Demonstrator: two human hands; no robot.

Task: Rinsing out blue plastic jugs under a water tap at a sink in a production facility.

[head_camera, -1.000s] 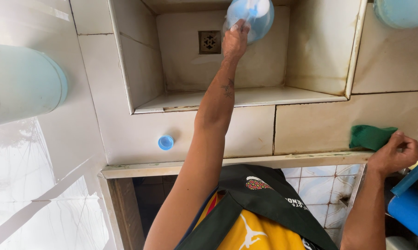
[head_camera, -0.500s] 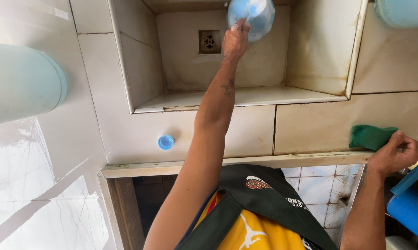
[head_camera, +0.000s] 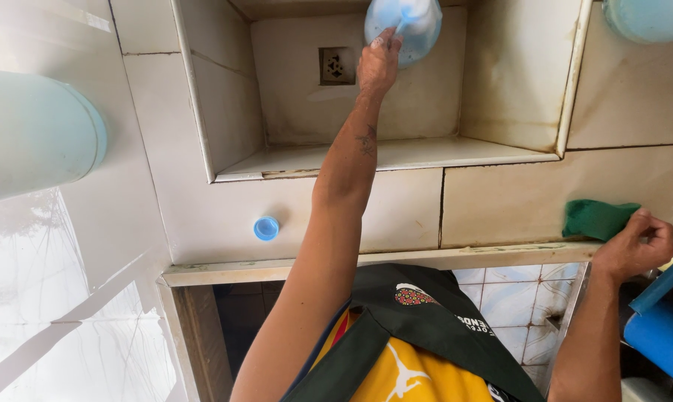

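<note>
The clear blue plastic jug (head_camera: 403, 26) is up over the tiled sink (head_camera: 366, 104), near the square drain (head_camera: 336, 65). The left hand (head_camera: 377, 63) has a tight grip on the jug's handle. The right hand (head_camera: 634, 246) is closed on the green cloth (head_camera: 595, 218) at the tabletop (head_camera: 500, 201) edge. A small blue cap (head_camera: 265, 228) lies on the tabletop, well apart from both hands.

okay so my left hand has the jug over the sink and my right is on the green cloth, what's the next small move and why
Probably tip the jug further with your left hand: it hangs over the sink near the drain. The right hand rests by the cloth at the counter edge, ready for wiping.
</note>
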